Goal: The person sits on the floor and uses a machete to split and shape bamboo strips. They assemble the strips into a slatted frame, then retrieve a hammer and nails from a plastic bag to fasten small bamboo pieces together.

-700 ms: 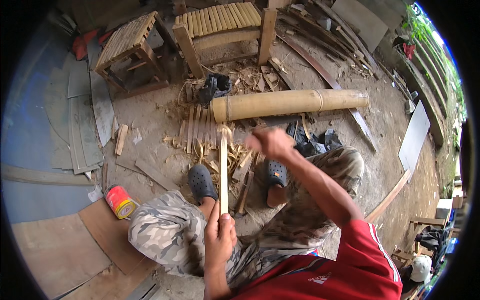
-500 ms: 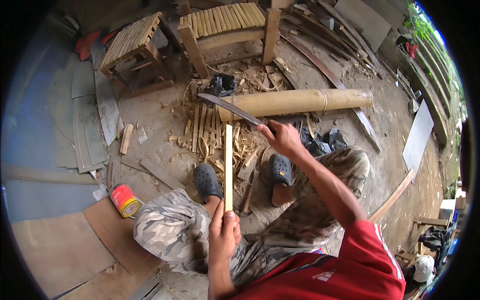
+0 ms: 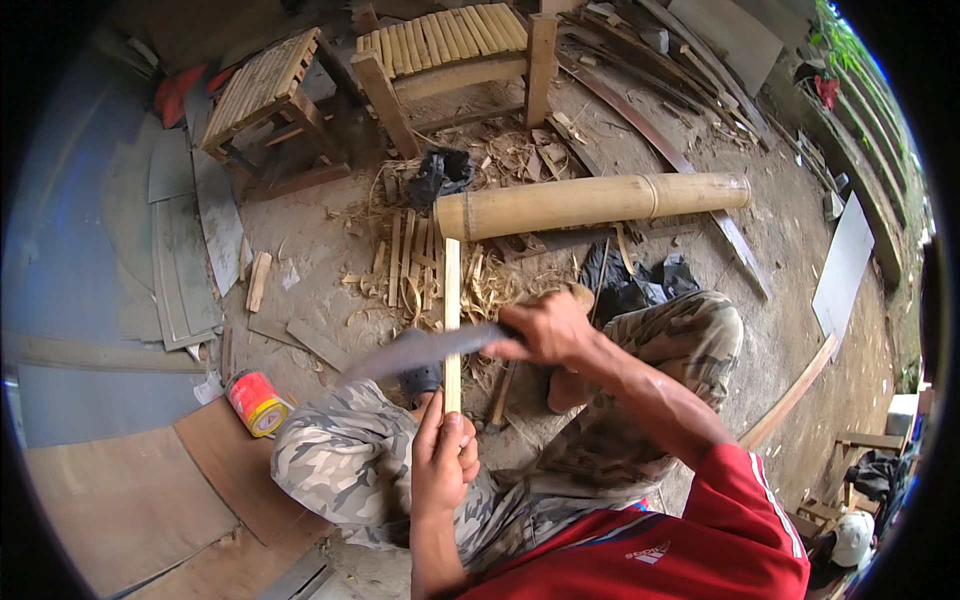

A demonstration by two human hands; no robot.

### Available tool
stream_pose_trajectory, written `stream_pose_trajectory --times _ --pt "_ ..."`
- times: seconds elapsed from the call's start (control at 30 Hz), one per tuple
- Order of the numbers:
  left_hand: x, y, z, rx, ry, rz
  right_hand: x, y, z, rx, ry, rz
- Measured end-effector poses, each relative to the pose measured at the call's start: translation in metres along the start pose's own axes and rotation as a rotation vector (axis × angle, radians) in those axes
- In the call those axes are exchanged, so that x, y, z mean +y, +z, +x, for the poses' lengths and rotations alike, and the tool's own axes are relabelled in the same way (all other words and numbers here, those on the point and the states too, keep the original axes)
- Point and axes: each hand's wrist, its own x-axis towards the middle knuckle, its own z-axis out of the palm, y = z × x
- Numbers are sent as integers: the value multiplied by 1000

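Note:
My left hand [image 3: 445,455] is closed around the near end of a pale, narrow bamboo strip [image 3: 452,285], which points away from me. The strip's far end meets the near side of a thick bamboo pole [image 3: 600,205] in the picture; whether they touch I cannot tell. In my right hand [image 3: 548,328] is the handle of a large curved knife [image 3: 425,352]. Its blade, blurred by motion, lies crosswise over the strip, a little beyond my left fingers. Several cut strips [image 3: 405,262] lie on the ground among curled shavings [image 3: 490,285].
A bamboo-topped stool [image 3: 262,90] and a wooden seat with bamboo slats [image 3: 440,42] stand beyond the pole. Black plastic [image 3: 635,280] lies by my right knee. A red and yellow can [image 3: 257,402] sits by my left knee. Scrap wood [image 3: 670,75] is piled far right.
The knife has come down toward me along the strip, from near the pole to just above my left hand. My left hand still grips the strip and has barely moved.

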Motion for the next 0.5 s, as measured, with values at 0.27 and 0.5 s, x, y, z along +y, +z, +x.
stream_pose_trajectory --times 0.27,0.5 --pt "-9 14 -8 -5 40 237 40 5 9 159 186 39" --pt "-10 19 -8 29 107 370 31 -6 8 116 135 12"
